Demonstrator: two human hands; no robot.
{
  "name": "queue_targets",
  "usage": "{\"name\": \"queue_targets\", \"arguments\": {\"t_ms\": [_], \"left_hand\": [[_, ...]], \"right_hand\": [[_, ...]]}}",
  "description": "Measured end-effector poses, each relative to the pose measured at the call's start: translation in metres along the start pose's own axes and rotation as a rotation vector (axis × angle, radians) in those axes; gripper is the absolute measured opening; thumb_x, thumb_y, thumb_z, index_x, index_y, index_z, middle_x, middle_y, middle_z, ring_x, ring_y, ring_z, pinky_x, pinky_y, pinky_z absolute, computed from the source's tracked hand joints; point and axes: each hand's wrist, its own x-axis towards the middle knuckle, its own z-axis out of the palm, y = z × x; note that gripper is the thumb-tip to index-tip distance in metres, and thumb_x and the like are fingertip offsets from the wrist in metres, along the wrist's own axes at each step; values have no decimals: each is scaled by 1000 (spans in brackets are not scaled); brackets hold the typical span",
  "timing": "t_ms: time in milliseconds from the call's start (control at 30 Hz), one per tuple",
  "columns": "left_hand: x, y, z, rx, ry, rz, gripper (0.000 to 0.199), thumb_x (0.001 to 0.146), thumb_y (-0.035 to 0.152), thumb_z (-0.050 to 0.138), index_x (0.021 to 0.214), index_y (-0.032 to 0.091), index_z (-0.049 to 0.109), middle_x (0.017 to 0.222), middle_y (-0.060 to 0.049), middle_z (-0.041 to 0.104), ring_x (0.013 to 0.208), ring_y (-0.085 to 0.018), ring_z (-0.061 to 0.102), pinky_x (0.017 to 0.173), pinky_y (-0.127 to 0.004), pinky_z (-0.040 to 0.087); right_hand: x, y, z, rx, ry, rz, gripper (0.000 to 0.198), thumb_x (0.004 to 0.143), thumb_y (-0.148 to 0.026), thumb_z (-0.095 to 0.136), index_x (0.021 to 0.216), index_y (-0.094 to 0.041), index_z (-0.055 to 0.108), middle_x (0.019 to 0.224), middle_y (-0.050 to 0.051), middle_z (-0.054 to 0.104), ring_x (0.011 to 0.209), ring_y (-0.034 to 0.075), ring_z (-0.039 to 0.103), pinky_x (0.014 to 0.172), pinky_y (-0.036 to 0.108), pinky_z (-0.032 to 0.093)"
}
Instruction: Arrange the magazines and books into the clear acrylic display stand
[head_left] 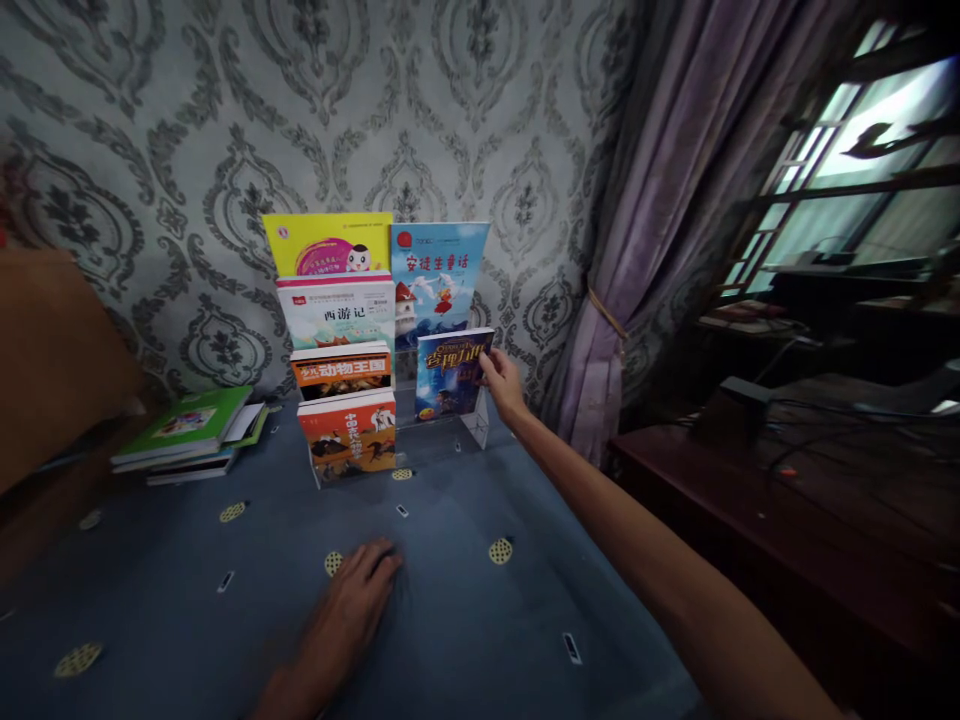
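My right hand (pixel 501 382) pinches the right edge of a dark blue book (pixel 454 375) with gold lettering. The book stands upright in a clear stepped display rack (pixel 474 425). Behind it rises a light blue storybook (pixel 435 275). Down the rack's left side stand a yellow book (pixel 330 240), a white book (pixel 337 310), an orange-and-black book (pixel 341 370) and, in front, an orange book (pixel 352 440). My left hand (pixel 360 590), slightly blurred, rests on the tablecloth with its fingers loosely bent and apart, holding nothing.
A pile of books with a green cover (pixel 187 420) on top lies left of the rack. A brown box-like object (pixel 60 360) stands at the far left. The blue-grey tablecloth (pixel 450 620) covers the table. A tied purple curtain (pixel 600 370) and a dark red surface (pixel 750 520) are on the right.
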Motion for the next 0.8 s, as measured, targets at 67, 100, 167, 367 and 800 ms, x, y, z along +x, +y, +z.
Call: {"name": "queue_targets", "arguments": {"t_ms": [67,100,167,367,800], "left_hand": [[0,0,1,-6,1,-5,34,99,13,41,122,26,63,129,-8,68,117,-25,67,98,-46,59],[-1,1,1,-5,-2,-6,34,99,13,40,122,26,62,129,-8,68,117,-25,67,97,-46,60],[0,2,0,0,-8,1,34,100,12,40,123,25,62,129,-8,68,117,-25,67,98,-47,59],[4,7,-12,-9,-45,-11,31,101,14,42,123,24,61,129,-9,67,117,-25,66,98,-46,59],[0,1,-10,-18,-51,14,32,101,16,40,126,24,60,133,-10,65,122,-25,63,103,-48,56]], "right_hand": [[-1,0,-1,9,1,-3,51,76,-65,67,103,-21,64,92,4,68,85,22,62,58,28,54],[-2,0,-1,14,0,-4,50,75,-64,67,101,-21,65,90,4,67,84,22,62,57,28,53],[-3,-1,-1,29,-10,-1,48,74,-64,69,95,-21,65,87,2,66,80,20,60,55,26,51],[1,-8,3,99,-32,18,50,67,-67,76,80,-22,59,77,-2,61,69,14,56,52,22,47],[-21,-47,-12,173,-23,-91,41,80,-62,73,88,-25,59,83,-2,61,72,13,56,58,23,45]]}}
